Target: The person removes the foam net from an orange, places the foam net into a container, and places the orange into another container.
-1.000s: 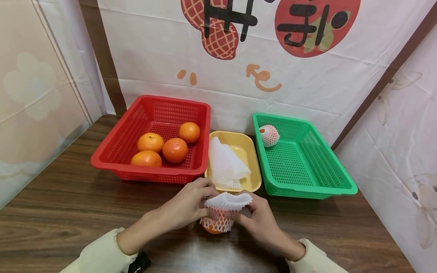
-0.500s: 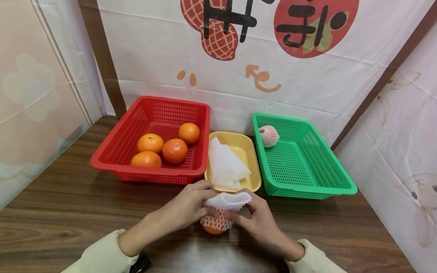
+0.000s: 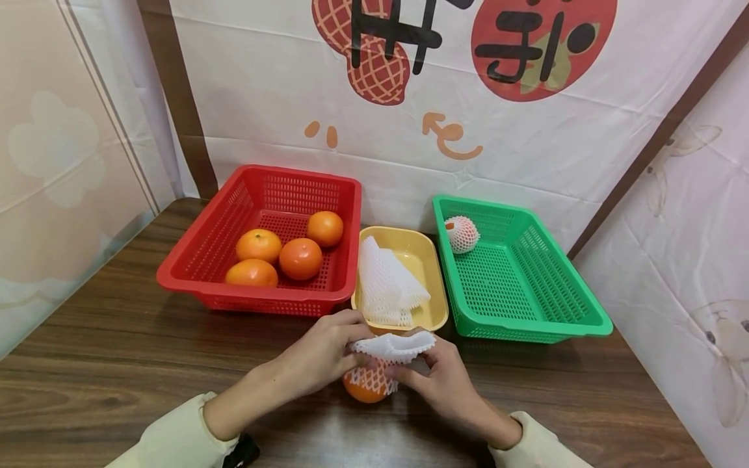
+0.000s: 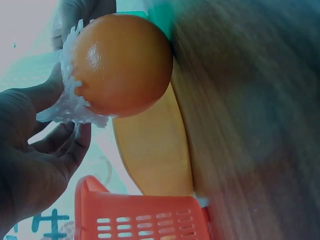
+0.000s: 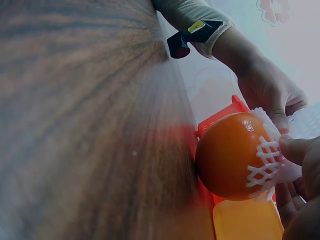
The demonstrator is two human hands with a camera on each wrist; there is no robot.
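Observation:
In the head view an orange [image 3: 363, 391] sits low between both hands, near the front of the table. A white foam net sleeve [image 3: 393, 349] covers its upper part, its frilled mouth standing open above. My left hand [image 3: 332, 344] pinches the sleeve on the left, thumb in front. From the right, my right hand [image 3: 440, 374] pinches it too, its thumb on the mesh. The left wrist view shows the orange's smooth lower side [image 4: 125, 65] bare, with the net's ragged edge [image 4: 70, 102] around it. In the right wrist view the mesh [image 5: 265, 162] reaches partway down the fruit.
A red basket [image 3: 257, 294] holding several oranges stands at left. Beside it, a yellow tray [image 3: 435, 286] bears more white foam sleeves [image 3: 389, 279]. At right, a green basket [image 3: 526, 328] contains one net-wrapped fruit [image 3: 462, 234]. A printed cloth hangs behind the table.
The net's lower edge has crept up on the orange, so more bare peel shows below it. Both hands keep nearly the same place and hold.

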